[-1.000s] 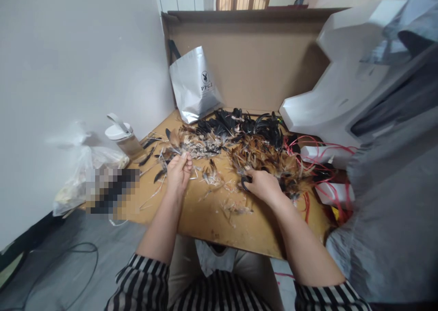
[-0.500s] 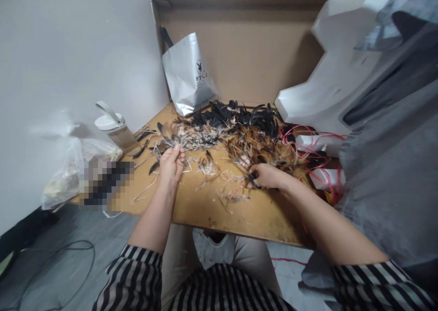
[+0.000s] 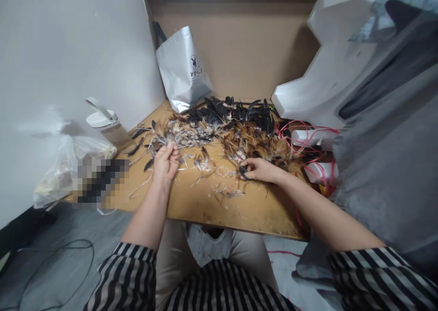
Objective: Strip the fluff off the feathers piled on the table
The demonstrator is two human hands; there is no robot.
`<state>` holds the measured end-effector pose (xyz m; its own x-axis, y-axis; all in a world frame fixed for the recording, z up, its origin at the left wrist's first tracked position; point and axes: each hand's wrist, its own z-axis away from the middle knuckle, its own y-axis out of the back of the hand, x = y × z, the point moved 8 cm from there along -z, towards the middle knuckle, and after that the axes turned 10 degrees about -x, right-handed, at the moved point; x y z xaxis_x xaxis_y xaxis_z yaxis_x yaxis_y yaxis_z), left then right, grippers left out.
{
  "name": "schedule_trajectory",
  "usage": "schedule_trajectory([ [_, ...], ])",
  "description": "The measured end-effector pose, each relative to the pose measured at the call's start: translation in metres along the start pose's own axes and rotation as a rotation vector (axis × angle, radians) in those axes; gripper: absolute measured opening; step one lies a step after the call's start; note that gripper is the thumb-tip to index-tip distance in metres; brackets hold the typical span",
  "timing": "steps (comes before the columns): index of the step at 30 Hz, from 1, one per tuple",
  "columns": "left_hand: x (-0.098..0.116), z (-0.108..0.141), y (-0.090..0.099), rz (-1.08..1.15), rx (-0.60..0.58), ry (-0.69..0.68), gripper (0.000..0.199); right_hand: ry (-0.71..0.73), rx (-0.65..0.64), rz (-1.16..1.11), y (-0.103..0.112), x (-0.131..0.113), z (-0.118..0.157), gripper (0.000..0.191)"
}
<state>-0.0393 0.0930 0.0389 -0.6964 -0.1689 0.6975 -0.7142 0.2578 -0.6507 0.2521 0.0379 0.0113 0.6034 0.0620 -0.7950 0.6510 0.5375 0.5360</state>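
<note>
My left hand [image 3: 166, 161] is closed in a pinch at the left end of the feather pile. Whatever thin piece sits between thumb and fingers blends with the brown and grey feathers [image 3: 191, 134] behind it. Black-handled scissors [image 3: 244, 172] rest in my right hand [image 3: 260, 170], low over the table; their blades are hard to make out. Brown feathers [image 3: 258, 139] lie just beyond that hand, and black feathers [image 3: 219, 110] are heaped farther back. Between the hands lies a small feather tuft [image 3: 204, 159], with loose scraps [image 3: 227, 190] nearer me.
A silver bag [image 3: 183, 69] leans against the cardboard panel [image 3: 239, 50]. At left stand a lidded container [image 3: 111, 126] and a plastic bag [image 3: 56, 174]. Red string [image 3: 330, 183] tangles around white blocks [image 3: 313, 138] at right, beside grey cloth [image 3: 386, 165].
The whole view has shifted slightly, so everything sits a little higher and farther left. Both hands keep nearly the same places and grips; the right hand with the scissors has moved slightly left.
</note>
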Motion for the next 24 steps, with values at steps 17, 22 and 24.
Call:
schedule_trajectory([
  [17,0.011,0.023,-0.028,-0.061,-0.058,0.066,0.011,-0.297,0.164,0.839,0.018,-0.024,0.047,0.024],
  [22,0.013,0.033,-0.04,-0.17,-0.073,0.092,0.016,-0.016,0.365,0.73,0.016,-0.076,0.056,0.023],
  [24,0.01,0.038,-0.047,-0.205,-0.085,0.123,0.018,0.26,0.398,0.573,0.004,-0.107,0.052,0.024],
])
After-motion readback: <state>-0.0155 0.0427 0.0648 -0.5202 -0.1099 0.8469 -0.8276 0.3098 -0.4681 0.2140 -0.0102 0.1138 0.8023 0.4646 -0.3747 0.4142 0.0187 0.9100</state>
